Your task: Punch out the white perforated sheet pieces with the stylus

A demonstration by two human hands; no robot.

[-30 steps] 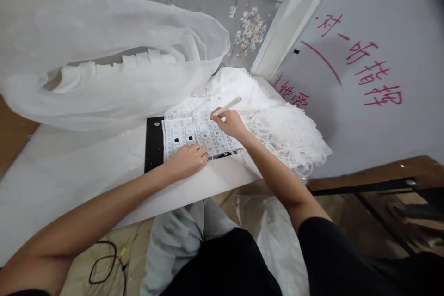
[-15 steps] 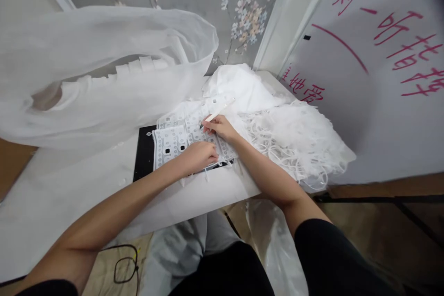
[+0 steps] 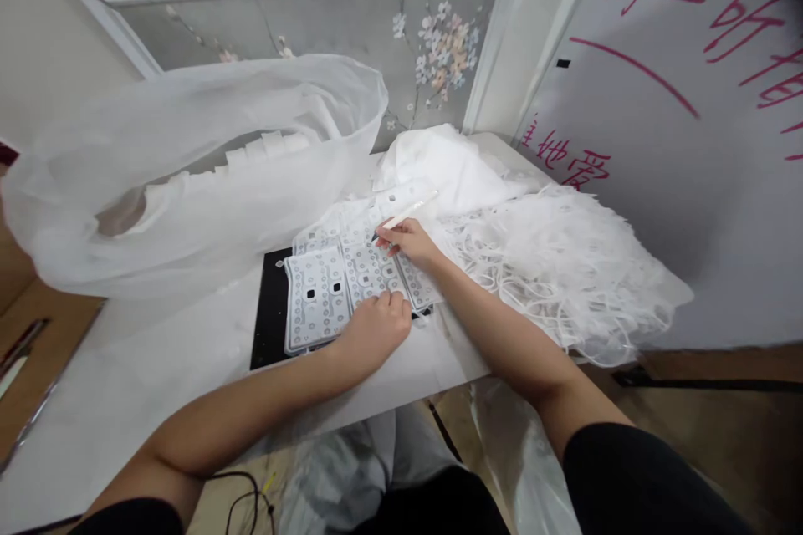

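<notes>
A white perforated sheet (image 3: 317, 297) with small cut-outs lies on a black mat (image 3: 268, 324) on the white table. My left hand (image 3: 375, 329) rests curled on the sheet's near edge, fingertips pressing it down. My right hand (image 3: 407, 240) pinches a slim white pen-like tool (image 3: 407, 211), its dark tip touching the sheet's far part. More punched sheets (image 3: 382, 205) lie overlapped behind.
A big translucent white plastic bag (image 3: 188, 175) bulges at the left rear. A heap of white stringy offcuts (image 3: 552, 267) fills the table's right side. A whiteboard (image 3: 677, 100) with red writing stands on the right. A cable (image 3: 251, 501) lies on the floor below.
The view has shifted, so the table sits lower in frame. My left hand slid slightly right along the sheet's near edge; my right hand keeps the tool on the sheet.
</notes>
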